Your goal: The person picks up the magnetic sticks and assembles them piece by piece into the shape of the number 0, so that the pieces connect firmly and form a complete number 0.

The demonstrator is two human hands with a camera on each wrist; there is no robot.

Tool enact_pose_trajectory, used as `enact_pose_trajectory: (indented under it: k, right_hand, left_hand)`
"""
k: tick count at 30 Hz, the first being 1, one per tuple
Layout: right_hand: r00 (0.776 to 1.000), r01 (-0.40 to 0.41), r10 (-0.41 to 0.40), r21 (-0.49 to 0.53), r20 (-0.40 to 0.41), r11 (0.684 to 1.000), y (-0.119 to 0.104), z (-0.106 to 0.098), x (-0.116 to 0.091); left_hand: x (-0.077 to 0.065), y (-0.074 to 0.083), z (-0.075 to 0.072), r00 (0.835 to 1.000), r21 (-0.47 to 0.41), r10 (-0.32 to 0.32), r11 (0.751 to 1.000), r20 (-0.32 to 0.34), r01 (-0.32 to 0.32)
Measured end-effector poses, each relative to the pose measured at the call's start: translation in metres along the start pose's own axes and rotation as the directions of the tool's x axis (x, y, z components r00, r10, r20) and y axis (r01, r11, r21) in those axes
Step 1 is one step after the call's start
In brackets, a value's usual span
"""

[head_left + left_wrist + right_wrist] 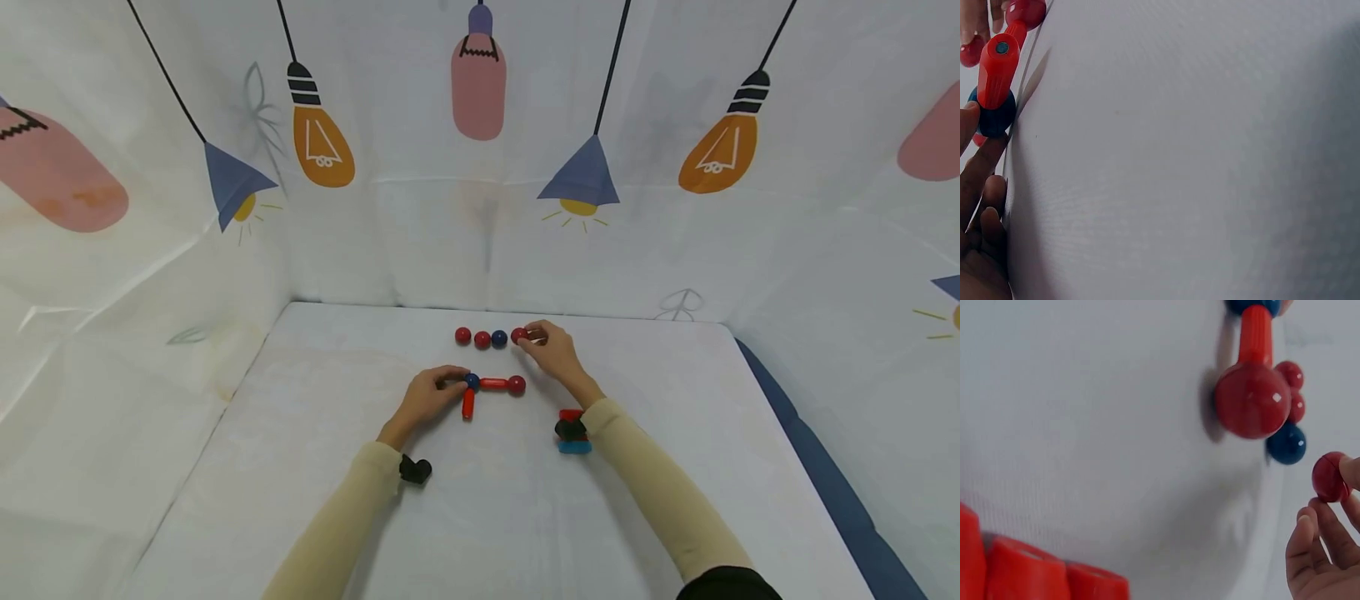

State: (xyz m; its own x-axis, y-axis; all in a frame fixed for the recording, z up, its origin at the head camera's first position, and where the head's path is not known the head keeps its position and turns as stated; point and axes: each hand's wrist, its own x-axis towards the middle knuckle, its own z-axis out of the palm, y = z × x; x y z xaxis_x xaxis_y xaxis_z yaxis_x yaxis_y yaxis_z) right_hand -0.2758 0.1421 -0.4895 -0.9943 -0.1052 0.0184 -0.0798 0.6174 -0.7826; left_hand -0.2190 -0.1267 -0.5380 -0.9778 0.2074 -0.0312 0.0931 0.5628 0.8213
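Note:
My left hand point(426, 397) pinches a blue ball point(472, 381) between thumb and fingers. From that ball one red rod point(493, 384) runs right to a red ball point(517, 385), and a second red rod point(997, 78) points toward me with its end bare. Further back, my right hand point(555, 353) pinches a separate red ball point(1327, 477) with thumb and fingertips. Just left of it, two loose red balls point(462, 336) and a loose blue ball point(499, 339) lie in a row.
Red rods point(1025, 572) and a blue rod point(574, 447) lie by the right forearm, partly hidden by the black wrist camera point(572, 429). A white table point(300, 400) carries everything. Behind it hangs a white sheet point(420, 242) with printed lamps.

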Motion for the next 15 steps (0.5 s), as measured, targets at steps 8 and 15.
enact_pose_trajectory:
  k: [8, 15]
  right_hand:
    - [0.998, 0.056, -0.057, 0.054, 0.012, 0.997, -0.016, 0.003, -0.014]
    - [0.994, 0.097, -0.100, 0.066, 0.050, 0.993, -0.023, 0.008, -0.031]
  left_hand:
    - [0.001, -0.001, 0.000, 1.000, -0.005, -0.011, 1.000, 0.007, 0.011]
    - [0.002, -0.002, 0.001, 1.000, -0.006, -0.022, 1.000, 0.011, 0.022]
